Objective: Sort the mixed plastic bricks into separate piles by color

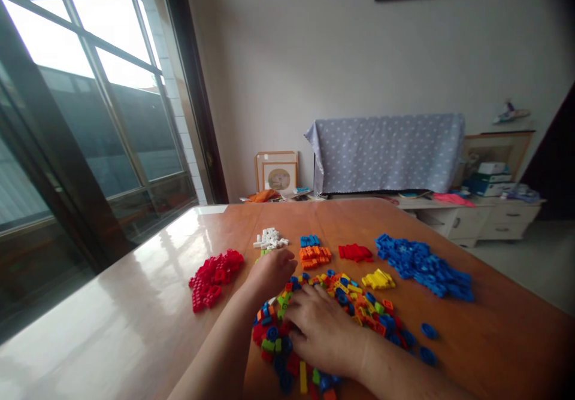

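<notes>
My right hand (321, 325) lies over a mixed pile of toy building bricks (273, 333), palm down, with its fingers apart and touching the pieces. Farther forward, my left hand (275, 268) is above the table beside a small light green group of bricks (263, 254), which it partly covers. The left fingers are curled, and what they hold, if anything, is hidden. Just beyond them sit white bricks (271, 239) in a heap. Orange bricks (315, 257) stand close together to the right of my left hand, with blue bricks (309, 241) behind them.
On the wooden table (157, 304), a red-pink brick pile (218, 274) lies left. Red pieces (354, 252), yellow pieces (378, 279) and a large blue pile (422, 265) lie right. Loose blue round pieces (428, 330) sit near the mixed pile. A cloth-covered object (389, 154) stands behind.
</notes>
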{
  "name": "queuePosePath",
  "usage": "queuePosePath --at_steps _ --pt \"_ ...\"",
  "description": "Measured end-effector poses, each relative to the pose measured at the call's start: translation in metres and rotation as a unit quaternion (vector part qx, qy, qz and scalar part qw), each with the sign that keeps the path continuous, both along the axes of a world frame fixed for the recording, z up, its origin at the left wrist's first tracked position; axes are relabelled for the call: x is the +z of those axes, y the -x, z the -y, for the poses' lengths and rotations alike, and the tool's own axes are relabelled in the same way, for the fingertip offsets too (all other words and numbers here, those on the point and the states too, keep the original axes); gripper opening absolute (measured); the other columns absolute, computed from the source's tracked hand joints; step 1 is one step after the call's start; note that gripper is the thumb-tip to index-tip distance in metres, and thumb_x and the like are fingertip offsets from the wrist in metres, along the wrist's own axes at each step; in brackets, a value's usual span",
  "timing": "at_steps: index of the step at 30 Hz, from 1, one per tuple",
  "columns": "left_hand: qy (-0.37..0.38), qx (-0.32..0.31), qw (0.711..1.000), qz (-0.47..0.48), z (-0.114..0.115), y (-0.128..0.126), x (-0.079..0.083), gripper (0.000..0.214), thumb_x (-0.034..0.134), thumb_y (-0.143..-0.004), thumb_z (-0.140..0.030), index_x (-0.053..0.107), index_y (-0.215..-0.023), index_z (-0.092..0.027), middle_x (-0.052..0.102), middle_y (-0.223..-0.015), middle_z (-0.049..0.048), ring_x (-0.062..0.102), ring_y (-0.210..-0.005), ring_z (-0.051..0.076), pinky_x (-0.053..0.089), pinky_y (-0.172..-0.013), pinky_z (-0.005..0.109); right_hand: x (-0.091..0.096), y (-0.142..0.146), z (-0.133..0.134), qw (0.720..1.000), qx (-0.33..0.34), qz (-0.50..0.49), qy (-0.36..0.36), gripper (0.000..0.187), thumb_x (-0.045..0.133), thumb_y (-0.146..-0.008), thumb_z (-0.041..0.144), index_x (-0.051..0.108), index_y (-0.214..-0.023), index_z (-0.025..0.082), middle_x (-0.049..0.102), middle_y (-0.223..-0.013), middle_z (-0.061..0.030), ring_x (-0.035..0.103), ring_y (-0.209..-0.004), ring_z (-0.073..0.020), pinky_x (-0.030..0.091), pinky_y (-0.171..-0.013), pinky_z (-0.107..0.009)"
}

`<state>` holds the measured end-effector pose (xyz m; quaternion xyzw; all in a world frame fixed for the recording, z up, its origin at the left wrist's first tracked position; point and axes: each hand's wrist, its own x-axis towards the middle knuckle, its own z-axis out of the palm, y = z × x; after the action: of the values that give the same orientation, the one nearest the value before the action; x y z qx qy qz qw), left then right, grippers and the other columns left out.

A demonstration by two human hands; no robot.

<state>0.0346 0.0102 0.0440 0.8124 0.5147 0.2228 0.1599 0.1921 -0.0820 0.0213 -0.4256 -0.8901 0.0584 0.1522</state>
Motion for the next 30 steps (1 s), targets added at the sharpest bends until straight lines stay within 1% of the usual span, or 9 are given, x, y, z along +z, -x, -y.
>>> queuePosePath --at_steps 4,7,11,13,16,19,23,28,30 --pt "-0.002 0.003 1.000 -0.003 -0.0009 0.0006 -0.0010 0.024 0.051 -0.090 -0.035 0.061 -0.074 -0.019 0.055 -0.067 0.0001 0.047 -0.062 0.013 0.030 -0.057 0.023 -0.0005 -0.0008 -0.0015 1.000 -0.024 -0.001 0.004 0.017 0.066 -0.083 0.034 0.070 -0.093 0.021 0.065 -0.104 -0.0082 0.052 -0.105 -0.0276 0.039 -0.096 -0.042" --pt "-0.002 0.006 1.000 -0.002 0.0000 0.0004 -0.0007 0.025 0.051 -0.090 -0.035 0.061 -0.073 -0.019 0.057 -0.067 0.0012 0.051 -0.064 0.013 0.033 -0.059 0.023 -0.0001 -0.0018 -0.0026 0.999 -0.029 0.003 0.013 0.018 0.066 -0.082 0.037 0.069 -0.090 0.021 0.064 -0.102 -0.0078 0.052 -0.103 -0.0272 0.040 -0.094 -0.042" --pt "-0.001 0.009 1.000 0.005 0.0024 -0.0010 0.0005 0.023 0.052 -0.089 -0.034 0.066 -0.077 -0.019 0.063 -0.072 0.0027 0.053 -0.067 0.014 0.035 -0.062 0.023 0.0002 -0.0023 -0.0038 0.999 -0.039 0.009 0.010 0.012 0.064 -0.083 0.031 0.068 -0.086 0.021 0.063 -0.099 -0.0075 0.053 -0.102 -0.0265 0.040 -0.093 -0.041" --pt "-0.005 0.007 1.000 0.004 0.0027 -0.0017 0.0003 0.023 0.052 -0.089 -0.033 0.066 -0.078 -0.019 0.063 -0.072 0.0025 0.052 -0.067 0.014 0.035 -0.062 0.023 -0.0003 -0.0026 -0.0045 0.999 -0.049 0.009 0.006 0.010 0.063 -0.083 0.029 0.067 -0.086 0.020 0.063 -0.100 -0.0077 0.053 -0.102 -0.0264 0.040 -0.092 -0.040" --pt "-0.016 0.002 1.000 -0.004 0.0009 -0.0021 -0.0022 0.025 0.050 -0.089 -0.033 0.063 -0.073 -0.019 0.059 -0.069 0.0015 0.049 -0.063 0.013 0.032 -0.058 0.023 -0.0017 -0.0024 -0.0056 0.999 -0.053 0.005 0.011 0.016 0.065 -0.083 0.035 0.068 -0.089 0.021 0.063 -0.103 -0.0083 0.053 -0.104 -0.0276 0.040 -0.092 -0.041" --pt "-0.020 -0.002 1.000 -0.006 -0.0021 -0.0021 -0.0062 0.024 0.051 -0.088 -0.033 0.063 -0.073 -0.018 0.058 -0.069 0.0009 0.045 -0.061 0.012 0.028 -0.056 0.024 -0.0037 -0.0007 -0.0062 0.998 -0.061 0.005 0.028 0.023 0.066 -0.083 0.042 0.068 -0.091 0.021 0.064 -0.105 -0.0083 0.052 -0.106 -0.0286 0.040 -0.093 -0.042" --pt "-0.028 -0.014 1.000 0.002 -0.0040 -0.0026 -0.0094 0.023 0.051 -0.088 -0.032 0.063 -0.074 -0.018 0.057 -0.069 0.0006 0.043 -0.061 0.012 0.027 -0.056 0.024 -0.0043 0.0017 -0.0061 0.997 -0.068 0.003 0.023 0.018 0.065 -0.082 0.035 0.068 -0.094 0.021 0.064 -0.105 -0.0076 0.052 -0.107 -0.0271 0.040 -0.093 -0.039" --pt "-0.034 -0.036 0.999 0.022 -0.0025 -0.0026 -0.0074 0.022 0.051 -0.088 -0.031 0.061 -0.073 -0.018 0.057 -0.069 0.0005 0.045 -0.063 0.012 0.028 -0.057 0.023 0.0005 0.0000 -0.0071 0.998 -0.068 0.010 0.015 0.009 0.063 -0.081 0.029 0.065 -0.084 0.021 0.064 -0.101 -0.0058 0.052 -0.104 -0.0249 0.039 -0.091 -0.036" --pt "-0.037 -0.037 0.998 0.030 -0.0018 -0.0028 -0.0066 0.022 0.051 -0.088 -0.031 0.061 -0.074 -0.018 0.057 -0.069 0.0004 0.045 -0.063 0.012 0.028 -0.057 0.023 0.0023 -0.0006 -0.0073 0.997 -0.073 0.010 0.017 0.008 0.061 -0.081 0.027 0.064 -0.084 0.021 0.063 -0.101 -0.0055 0.053 -0.103 -0.0244 0.039 -0.089 -0.035"
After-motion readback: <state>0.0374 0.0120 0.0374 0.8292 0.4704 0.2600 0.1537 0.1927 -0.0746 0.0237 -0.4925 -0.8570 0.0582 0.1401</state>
